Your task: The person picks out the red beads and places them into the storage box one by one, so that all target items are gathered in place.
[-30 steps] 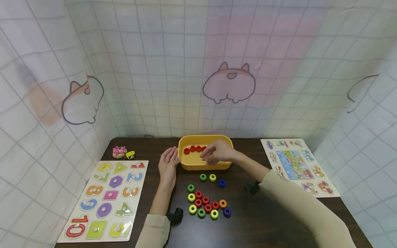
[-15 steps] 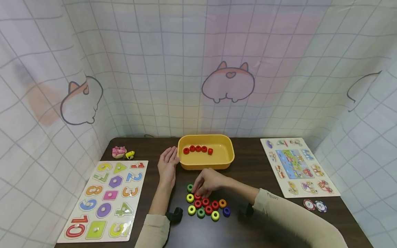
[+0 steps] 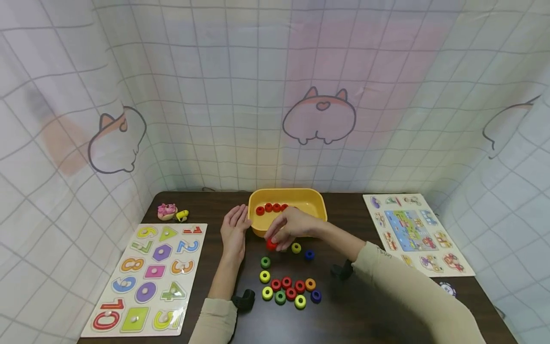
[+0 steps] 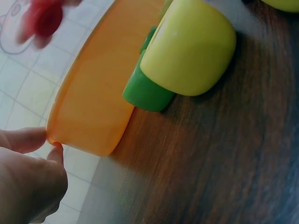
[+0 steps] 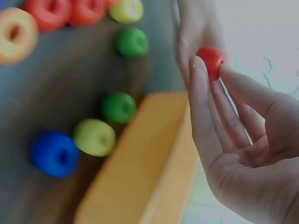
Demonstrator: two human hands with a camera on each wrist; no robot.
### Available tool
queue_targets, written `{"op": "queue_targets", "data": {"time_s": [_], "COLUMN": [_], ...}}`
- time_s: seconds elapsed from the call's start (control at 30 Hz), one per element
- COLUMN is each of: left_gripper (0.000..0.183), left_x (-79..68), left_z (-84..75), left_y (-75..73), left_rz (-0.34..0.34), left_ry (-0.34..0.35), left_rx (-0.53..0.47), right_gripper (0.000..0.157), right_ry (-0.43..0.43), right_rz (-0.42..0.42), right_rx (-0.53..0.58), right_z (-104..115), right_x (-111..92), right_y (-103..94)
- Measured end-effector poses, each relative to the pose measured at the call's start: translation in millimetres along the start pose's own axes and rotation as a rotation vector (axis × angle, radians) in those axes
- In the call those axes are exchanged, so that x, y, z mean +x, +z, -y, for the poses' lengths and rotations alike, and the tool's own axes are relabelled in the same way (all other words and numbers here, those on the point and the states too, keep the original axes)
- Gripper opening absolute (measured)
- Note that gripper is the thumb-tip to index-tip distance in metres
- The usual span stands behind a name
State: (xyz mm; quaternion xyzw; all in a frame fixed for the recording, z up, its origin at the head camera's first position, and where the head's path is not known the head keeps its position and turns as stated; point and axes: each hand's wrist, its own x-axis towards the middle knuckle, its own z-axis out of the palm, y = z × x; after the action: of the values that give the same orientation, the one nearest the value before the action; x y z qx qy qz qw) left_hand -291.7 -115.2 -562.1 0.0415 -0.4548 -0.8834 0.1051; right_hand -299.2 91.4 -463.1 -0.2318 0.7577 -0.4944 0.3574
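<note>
My right hand (image 3: 296, 225) pinches a red bead (image 5: 212, 62) between thumb and fingertips, just in front of the yellow box (image 3: 288, 192). At the box's left end is my left hand (image 3: 234, 232); in the left wrist view its thumb and a finger (image 4: 56, 153) pinch the rim. A row of red beads (image 3: 268, 207) lies inside the box, partly hidden by the right hand. Between box and hand's wearer, a yellow bead (image 3: 296, 248), a blue bead (image 3: 310, 254) and a green bead (image 3: 265, 262) lie on the table.
Nearer the front is a cluster of red, yellow, green, orange and blue beads, with an orange bead (image 3: 310, 284) at its right. A number puzzle board (image 3: 146, 279) and small toys (image 3: 166, 211) lie left. A picture puzzle board (image 3: 417, 234) and a poker chip (image 3: 448, 288) lie right.
My right hand left the box, reached down to the cluster, took a red bead, and has come back up toward the box's front wall. The left hand stays at the box's left end.
</note>
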Motion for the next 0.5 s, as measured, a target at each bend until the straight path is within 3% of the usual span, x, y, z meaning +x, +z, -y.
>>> {"op": "queue_targets", "data": {"time_s": [0.2, 0.5], "left_gripper": [0.059, 0.060], "left_x": [1.0, -0.2], "left_z": [-2.9, -2.8], "left_y": [-1.3, 0.0], "left_rz": [-0.003, 0.006], "left_ry": [-0.022, -0.027], "left_rx": [0.000, -0.031], "right_gripper": [0.020, 0.024], "right_ry": [0.018, 0.106], "right_rz": [-0.128, -0.215], "right_rx": [-0.028, -0.044], "right_z": [17.1, 0.9], "right_x": [32.4, 82.7], "right_y": [-27.7, -36.5]}}
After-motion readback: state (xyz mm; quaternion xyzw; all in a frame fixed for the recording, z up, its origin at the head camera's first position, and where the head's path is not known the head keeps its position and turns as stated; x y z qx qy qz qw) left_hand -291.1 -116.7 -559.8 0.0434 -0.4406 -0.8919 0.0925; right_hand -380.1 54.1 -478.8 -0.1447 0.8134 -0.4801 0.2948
